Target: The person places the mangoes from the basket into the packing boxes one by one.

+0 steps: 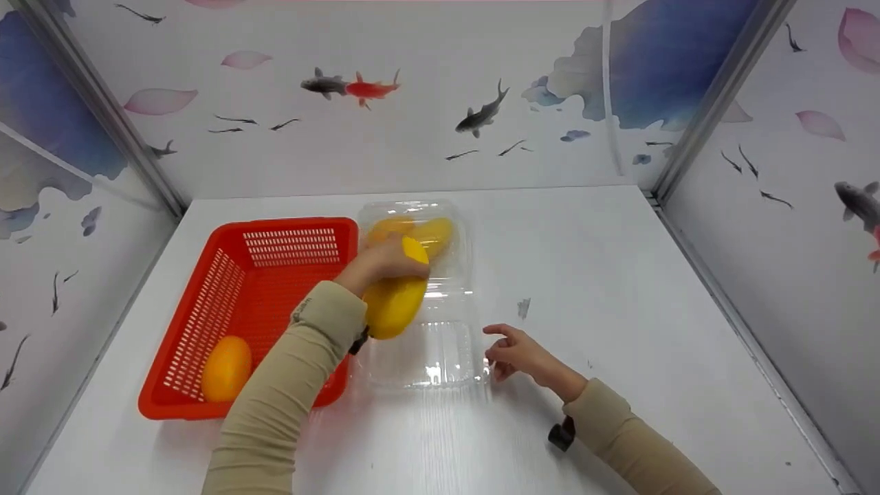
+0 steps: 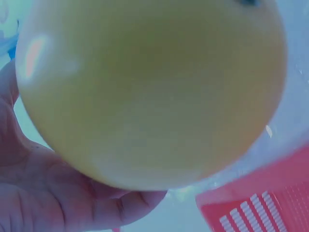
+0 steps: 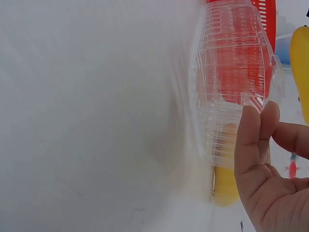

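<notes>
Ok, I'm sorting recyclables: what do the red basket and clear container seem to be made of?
Red basket: probably molded plastic, slightly glossy, judging by its regular slotted walls. Clear container: likely thin, shiny plastic; it's see-through, with ribbed walls and bright highlights.

Left grip (image 1: 383,261) curled at the end of an outstretched arm (image 1: 282,385), right grip (image 1: 519,354) lower, fingers (image 1: 502,330) partly bent.
</notes>
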The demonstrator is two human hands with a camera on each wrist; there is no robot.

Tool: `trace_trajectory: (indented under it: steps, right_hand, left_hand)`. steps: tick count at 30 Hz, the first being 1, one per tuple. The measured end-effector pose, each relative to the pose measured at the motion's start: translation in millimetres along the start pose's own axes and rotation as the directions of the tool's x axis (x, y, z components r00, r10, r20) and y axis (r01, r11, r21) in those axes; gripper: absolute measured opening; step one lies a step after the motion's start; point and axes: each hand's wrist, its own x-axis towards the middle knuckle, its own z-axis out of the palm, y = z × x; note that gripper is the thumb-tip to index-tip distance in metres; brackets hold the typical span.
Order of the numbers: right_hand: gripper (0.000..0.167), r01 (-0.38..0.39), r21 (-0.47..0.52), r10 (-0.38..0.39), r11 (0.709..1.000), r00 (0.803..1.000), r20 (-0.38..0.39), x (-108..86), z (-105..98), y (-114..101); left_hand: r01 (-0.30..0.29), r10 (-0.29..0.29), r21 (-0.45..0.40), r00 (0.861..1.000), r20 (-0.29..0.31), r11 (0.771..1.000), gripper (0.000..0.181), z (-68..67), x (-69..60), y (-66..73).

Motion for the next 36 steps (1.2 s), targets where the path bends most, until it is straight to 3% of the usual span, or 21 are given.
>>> trace_trajectory:
  steps: [2, 7, 9, 11, 14, 18, 22, 28, 36]
  right_hand:
    - [0.052, -0.003, -0.001, 0.003, 1.0, 1.0, 0.0, -0.1, 0.2, -0.6]
    - [0.052, -0.027, -0.011, 0.027, 1.0, 1.0, 0.004, -2.2, 0.2, -5.7]
    - [0.051, -0.043, -0.019, 0.043, 0.999, 0.999, 0.002, -1.9, -0.1, -5.9]
    - [0.05, -0.054, -0.023, 0.054, 0.998, 0.999, -0.003, 0.5, -0.9, -3.0]
    - [0.048, -0.066, -0.032, 0.066, 0.997, 0.998, -0.012, 1.3, -0.6, -2.1]
    - [0.048, -0.067, -0.036, 0.066, 0.997, 0.998, -0.013, 0.8, -0.3, -2.8]
    - [0.049, -0.062, -0.04, 0.061, 0.997, 0.998, -0.009, -0.7, -0.1, -3.8]
    - [0.05, -0.061, -0.031, 0.061, 0.998, 0.998, -0.009, -1.5, 0.5, -4.0]
    - [0.048, -0.061, -0.02, 0.061, 0.998, 0.998, -0.004, -1.6, 0.9, -3.0]
  left_hand:
    - [0.049, -0.048, 0.013, 0.998, -0.045, 0.999, 0.08, 10.9, -1.2, 3.0]
    - [0.055, -0.055, 0.044, 0.999, -0.003, 0.998, 0.082, 36.5, 6.1, 6.5]
    - [-0.032, 0.027, 0.105, 0.998, 0.049, 0.994, 0.082, 46.2, 13.2, 6.9]
    - [-0.094, 0.086, 0.167, 0.995, 0.054, 0.981, 0.078, 55.3, 18.1, 6.3]
    - [-0.15, 0.135, 0.255, 0.988, 0.075, 0.955, 0.083, 68.0, 24.2, 2.3]
    - [-0.121, 0.09, 0.296, 0.989, 0.114, 0.948, 0.097, 82.0, 28.3, -3.9]
    - [-0.126, 0.087, 0.323, 0.987, 0.131, 0.938, 0.097, 93.0, 31.0, -9.6]
    - [-0.101, 0.051, 0.302, 0.984, 0.168, 0.948, 0.101, 104.1, 31.5, -18.9]
    - [-0.121, 0.07, 0.325, 0.984, 0.166, 0.938, 0.1, 115.6, 37.9, -27.5]
